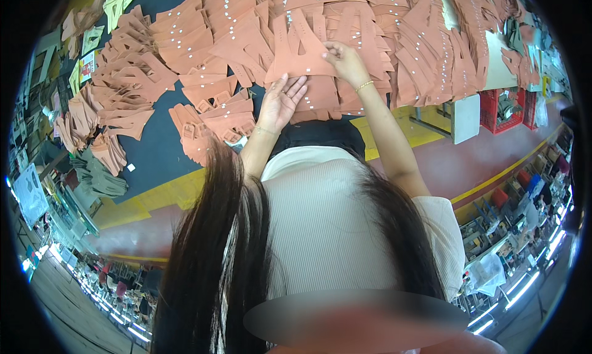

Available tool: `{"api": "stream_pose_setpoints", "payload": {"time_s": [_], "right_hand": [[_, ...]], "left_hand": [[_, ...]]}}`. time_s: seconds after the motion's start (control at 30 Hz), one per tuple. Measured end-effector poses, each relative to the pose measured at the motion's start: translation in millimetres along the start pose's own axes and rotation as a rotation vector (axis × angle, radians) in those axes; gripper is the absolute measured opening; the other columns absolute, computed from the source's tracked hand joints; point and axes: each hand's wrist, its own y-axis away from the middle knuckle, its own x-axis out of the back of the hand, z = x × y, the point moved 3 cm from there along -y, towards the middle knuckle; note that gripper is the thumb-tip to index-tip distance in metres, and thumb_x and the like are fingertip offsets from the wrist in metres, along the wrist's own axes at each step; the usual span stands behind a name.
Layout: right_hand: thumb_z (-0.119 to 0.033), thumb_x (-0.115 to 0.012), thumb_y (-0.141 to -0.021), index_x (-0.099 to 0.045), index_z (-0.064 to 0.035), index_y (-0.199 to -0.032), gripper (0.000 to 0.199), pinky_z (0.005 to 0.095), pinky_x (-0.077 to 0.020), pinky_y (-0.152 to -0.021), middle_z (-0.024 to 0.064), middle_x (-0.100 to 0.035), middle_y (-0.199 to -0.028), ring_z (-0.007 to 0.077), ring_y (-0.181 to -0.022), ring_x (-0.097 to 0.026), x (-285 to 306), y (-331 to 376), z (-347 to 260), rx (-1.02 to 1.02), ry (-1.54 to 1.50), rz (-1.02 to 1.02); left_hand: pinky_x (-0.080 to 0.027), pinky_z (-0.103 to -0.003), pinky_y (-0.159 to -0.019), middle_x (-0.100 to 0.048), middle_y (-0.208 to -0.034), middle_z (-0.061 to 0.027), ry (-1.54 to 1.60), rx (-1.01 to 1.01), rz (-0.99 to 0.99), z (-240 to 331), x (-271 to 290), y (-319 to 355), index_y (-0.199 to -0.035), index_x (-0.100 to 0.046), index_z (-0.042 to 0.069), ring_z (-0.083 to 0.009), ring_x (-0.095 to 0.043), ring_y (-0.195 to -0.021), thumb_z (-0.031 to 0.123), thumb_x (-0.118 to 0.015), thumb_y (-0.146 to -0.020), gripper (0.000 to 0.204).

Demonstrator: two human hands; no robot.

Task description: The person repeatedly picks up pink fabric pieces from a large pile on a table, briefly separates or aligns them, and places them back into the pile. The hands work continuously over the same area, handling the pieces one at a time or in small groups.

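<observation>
A salmon-coloured cut-out piece (293,59), likely leather or a similar sheet material, lies before me, with slots and a row of small holes. My right hand (345,63) pinches its right edge between thumb and fingers. Just below its lower left edge is my left hand (280,105), palm up with the fingers stretched out; the fingertips reach that edge. Under and around the piece are overlapping pieces of the same colour, including a stack (320,95) right below it. Many carry small white stickers.
Fanned rows of salmon pieces (425,64) cover much of the dark table (157,160). Strap pieces with buckle-shaped openings (231,123) lie left of my left hand. Dark green pieces (98,175) sit at the left edge. A red crate (502,110) stands beyond the table at right.
</observation>
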Motion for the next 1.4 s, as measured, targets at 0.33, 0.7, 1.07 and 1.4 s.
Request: {"api": "stream_pose_setpoints", "payload": {"time_s": [0.33, 0.7, 1.07, 1.4], "right_hand": [[-0.014, -0.062, -0.088, -0.052, 0.0016, -0.117, 0.034, 0.0283, -0.0529, -0.071, 0.0061, -0.062, -0.105, 0.0134, -0.092, -0.061, 44.9, -26.6, -68.7, -0.046, -0.902, -0.098], [-0.02, -0.065, -0.084, -0.063, -0.0029, -0.107, 0.029, 0.0294, -0.0486, -0.069, 0.0091, -0.067, -0.083, 0.0156, -0.073, -0.062, 3.9, -6.2, -13.9, 0.03, -0.004, -0.02], [-0.018, -0.064, -0.082, -0.062, -0.0038, -0.107, 0.03, 0.0328, -0.0494, -0.073, 0.0146, -0.067, -0.087, 0.0254, -0.078, -0.065, 3.2, 4.7, -22.1, 0.076, 0.144, 0.085], [-0.022, -0.063, -0.085, -0.063, -0.0028, -0.106, 0.029, 0.0317, -0.0496, -0.077, 0.0125, -0.067, -0.094, 0.0191, -0.086, -0.064, 33.4, 5.2, -8.5, 0.092, -0.029, 0.131]], "left_hand": [[-0.043, -0.044, -0.101, -0.055, -0.117, -0.0219, -0.118, 0.018, -0.068, -6.4, 0.5, -13.8, -0.098, -0.055, -0.006, -0.034, -0.05, -0.118, 0.007, -0.05, -0.092, 0.015], [-0.044, -0.043, -0.099, -0.054, -0.119, -0.0189, -0.133, 0.002, -0.074, -8.9, -2.6, -12.2, -0.106, -0.053, -0.004, -0.0315, -0.052, -0.117, 0.003, -0.049, -0.092, 0.016], [-0.052, -0.037, -0.086, -0.064, -0.101, -0.0114, -0.156, -0.03, 0.012, -13.1, -9.5, -18.6, -0.103, -0.057, 0.0, -0.0243, -0.063, -0.095, 0.004, -0.057, -0.088, 0.015], [-0.043, -0.022, -0.061, -0.058, -0.075, -0.0016, -1.152, -0.496, 0.123, 64.4, -52.6, 47.5, -0.086, -0.059, 0.0, -0.0074, -0.053, -0.067, 0.008, -0.066, -0.08, 0.012]]}}
